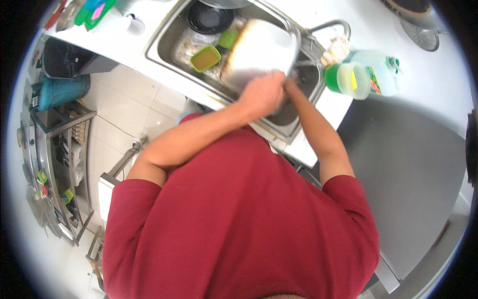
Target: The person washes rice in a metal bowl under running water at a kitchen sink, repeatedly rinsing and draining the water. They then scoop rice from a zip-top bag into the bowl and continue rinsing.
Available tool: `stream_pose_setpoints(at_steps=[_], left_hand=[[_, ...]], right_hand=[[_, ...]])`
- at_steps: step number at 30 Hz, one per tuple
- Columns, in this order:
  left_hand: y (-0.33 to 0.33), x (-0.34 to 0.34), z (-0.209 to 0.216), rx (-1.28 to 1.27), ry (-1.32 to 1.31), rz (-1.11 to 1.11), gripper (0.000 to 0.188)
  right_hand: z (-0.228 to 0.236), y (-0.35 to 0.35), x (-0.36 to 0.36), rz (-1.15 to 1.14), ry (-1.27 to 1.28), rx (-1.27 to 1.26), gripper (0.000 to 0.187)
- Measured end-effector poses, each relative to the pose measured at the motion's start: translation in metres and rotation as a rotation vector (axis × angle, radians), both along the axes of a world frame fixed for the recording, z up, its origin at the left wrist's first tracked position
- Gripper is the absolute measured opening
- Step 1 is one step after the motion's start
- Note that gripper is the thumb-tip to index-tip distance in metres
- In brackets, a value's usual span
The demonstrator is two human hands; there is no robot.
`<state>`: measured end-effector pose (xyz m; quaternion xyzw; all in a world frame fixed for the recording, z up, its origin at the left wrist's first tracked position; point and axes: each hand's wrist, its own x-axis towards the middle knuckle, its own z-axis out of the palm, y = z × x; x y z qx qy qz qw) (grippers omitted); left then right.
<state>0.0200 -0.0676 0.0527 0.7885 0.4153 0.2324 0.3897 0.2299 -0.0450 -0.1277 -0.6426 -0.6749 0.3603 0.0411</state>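
A: Why's the big pan (266, 47) over the sink (290, 134) like that?

B: Probably so drips land inside; it's just beyond the left hand (265, 94), which looks curled; too blurry to tell if it's gripping; right hand (289, 85) mostly hidden, can't tell either

A: Room to move?

B: Looks tight; black dish (210, 21) beyond the hands, leftward; tap (324, 25) beyond, rightward; sink edge just this side

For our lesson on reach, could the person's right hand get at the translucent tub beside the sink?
Probably yes: the tub sits on the counter right of the sink, and nothing visible blocks the way from the right hand. Its grip is too blurred to judge.
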Motion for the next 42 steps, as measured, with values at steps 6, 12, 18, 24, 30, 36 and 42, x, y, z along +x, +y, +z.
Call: stream_pose_setpoints(at_steps=[6,12,18,24,30,36,42], left_hand=[[0.017,-0.008,-0.002,-0.059,-0.087,0.081,0.025],[0.022,-0.005,0.004,-0.046,-0.152,0.132,0.026],[0.036,-0.02,0.004,-0.078,-0.162,0.232,0.026],[0.053,-0.035,-0.001,-0.137,-0.192,0.279,0.032],[0.086,-0.06,-0.017,-0.473,-0.526,0.555,0.014],[0.098,-0.065,-0.045,-0.576,-0.605,0.468,0.007],[0.106,-0.059,-0.07,-0.735,-0.621,0.415,0.007]], right_hand=[[0.053,-0.044,0.06,0.332,-0.607,0.075,0.026],[0.068,-0.021,0.032,0.265,-0.534,0.373,0.025],[0.076,-0.041,0.03,0.217,-0.917,-0.092,0.021],[0.076,-0.051,0.031,0.049,-0.708,0.383,0.023],[0.069,-0.104,0.02,-0.048,-0.664,0.139,0.027],[0.109,-0.102,0.038,-0.546,-0.36,0.233,0.031],[0.133,-0.116,0.046,-1.02,0.025,0.304,0.033]])
